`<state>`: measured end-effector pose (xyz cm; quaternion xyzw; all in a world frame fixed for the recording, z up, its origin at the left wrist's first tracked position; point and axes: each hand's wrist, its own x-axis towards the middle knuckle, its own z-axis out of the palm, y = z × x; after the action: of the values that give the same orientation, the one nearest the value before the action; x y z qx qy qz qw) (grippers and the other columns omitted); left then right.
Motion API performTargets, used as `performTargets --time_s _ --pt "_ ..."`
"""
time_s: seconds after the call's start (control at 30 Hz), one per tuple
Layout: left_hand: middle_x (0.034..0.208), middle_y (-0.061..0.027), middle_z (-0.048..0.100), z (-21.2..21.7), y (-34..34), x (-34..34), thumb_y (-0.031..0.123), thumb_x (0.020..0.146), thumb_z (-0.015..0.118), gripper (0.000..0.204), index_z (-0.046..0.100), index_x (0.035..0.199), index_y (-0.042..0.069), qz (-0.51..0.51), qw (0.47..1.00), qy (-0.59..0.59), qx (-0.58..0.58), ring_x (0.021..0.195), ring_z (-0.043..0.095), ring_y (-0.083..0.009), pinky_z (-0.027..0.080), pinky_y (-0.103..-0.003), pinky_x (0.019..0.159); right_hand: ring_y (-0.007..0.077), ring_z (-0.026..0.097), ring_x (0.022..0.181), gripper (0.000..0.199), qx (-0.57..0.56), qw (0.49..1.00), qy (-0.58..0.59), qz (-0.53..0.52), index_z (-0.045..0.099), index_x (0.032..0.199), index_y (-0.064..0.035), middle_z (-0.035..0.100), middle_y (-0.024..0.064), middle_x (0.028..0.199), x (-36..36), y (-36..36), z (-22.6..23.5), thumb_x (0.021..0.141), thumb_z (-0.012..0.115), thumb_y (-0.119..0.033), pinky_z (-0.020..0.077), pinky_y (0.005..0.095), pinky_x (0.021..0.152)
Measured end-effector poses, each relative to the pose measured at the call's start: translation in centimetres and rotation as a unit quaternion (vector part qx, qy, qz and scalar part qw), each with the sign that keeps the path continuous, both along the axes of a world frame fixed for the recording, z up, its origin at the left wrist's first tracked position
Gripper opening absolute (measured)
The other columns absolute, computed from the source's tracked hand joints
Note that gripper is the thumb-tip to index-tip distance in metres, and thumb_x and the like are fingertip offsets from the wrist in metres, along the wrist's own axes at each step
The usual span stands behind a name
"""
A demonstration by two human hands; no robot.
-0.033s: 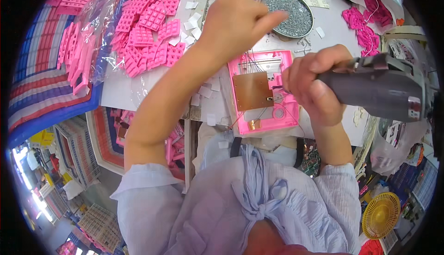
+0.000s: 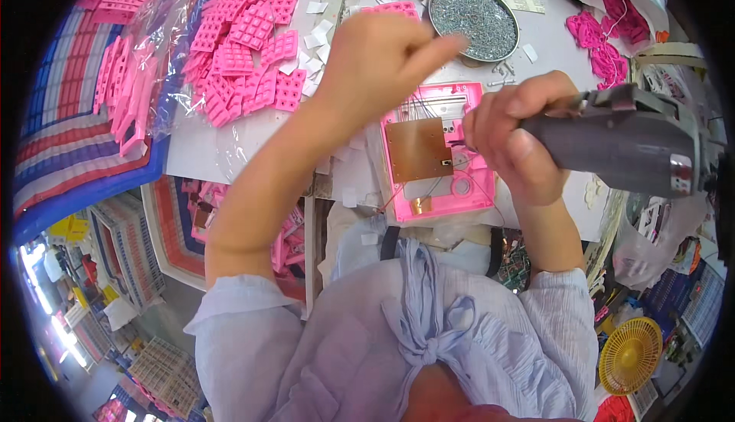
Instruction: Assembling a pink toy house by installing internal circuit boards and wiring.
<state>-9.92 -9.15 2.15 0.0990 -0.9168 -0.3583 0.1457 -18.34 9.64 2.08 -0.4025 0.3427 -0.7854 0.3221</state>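
Pink casing [image 2: 452, 211] lies partly hidden by the right hand [image 2: 521, 135], clamped round a grey tool [image 2: 624, 150]; whether the curled left hand [image 2: 383, 55] holds anything, I cannot tell.

Near the front edge of the worktop [image 2: 559, 51] lies a casing [image 2: 480, 198] with a flat board [image 2: 417, 150] in it. Behind and slightly right is a dish [image 2: 517, 35] of screws [image 2: 475, 24]. A power tool [image 2: 612, 146] is right of the casing. Back left sits a heap of keypad pieces [image 2: 253, 24], with paper slips [image 2: 315, 39] between heap and dish. A basket [image 2: 632, 355] is at lower right, beyond the worktop.
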Motion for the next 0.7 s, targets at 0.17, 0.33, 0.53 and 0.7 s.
performTargets --time_s 0.17,0.33,0.53,0.7 --pt "0.093 -0.0026 0.064 -3.0 5.8 8.5 0.020 0.085 0.075 0.019 0.060 0.082 0.009 -0.058 0.997 0.008 -0.052 0.092 0.061 -0.0203 0.036 -0.042 0.085 0.0125 0.061 0.068 0.026 0.041 0.999 0.006 -0.005 0.048 0.108 -0.0002 0.060 0.0081 0.080 0.3 -0.7 -1.1 0.087 0.062 0.004 0.0530 0.0281 0.062" --pt "0.107 0.0008 0.065 -4.7 8.0 10.0 0.018 0.081 0.077 0.019 0.062 0.092 0.013 -0.030 0.997 0.004 -0.074 0.102 0.062 -0.0155 0.032 -0.042 0.090 0.0111 0.058 0.066 0.019 0.083 0.994 0.066 -0.039 0.051 0.100 -0.0027 0.060 0.0065 0.079 0.8 -1.3 -1.8 0.087 0.065 0.001 0.0507 0.0276 0.061" --pt "0.106 0.0025 0.068 -5.2 7.9 10.5 0.016 0.080 0.077 0.016 0.067 0.093 0.013 -0.017 0.999 0.015 -0.041 0.102 0.064 -0.0133 0.032 -0.041 0.089 0.0133 0.048 0.055 0.022 0.132 0.953 0.270 -0.048 0.043 0.098 -0.0076 0.052 0.0067 0.065 0.3 -1.3 -2.1 0.095 0.064 -0.010 0.0467 0.0348 0.058" --pt "0.107 0.0025 0.070 -5.8 8.3 10.4 0.013 0.082 0.075 0.015 0.069 0.096 0.014 0.019 0.997 0.061 -0.053 0.102 0.066 -0.0129 0.031 -0.042 0.092 0.0125 0.054 0.060 0.021 0.120 0.978 0.162 -0.054 0.051 0.098 -0.0050 0.057 0.0049 0.070 0.5 -1.2 -1.4 0.089 0.069 -0.007 0.0456 0.0298 0.057"
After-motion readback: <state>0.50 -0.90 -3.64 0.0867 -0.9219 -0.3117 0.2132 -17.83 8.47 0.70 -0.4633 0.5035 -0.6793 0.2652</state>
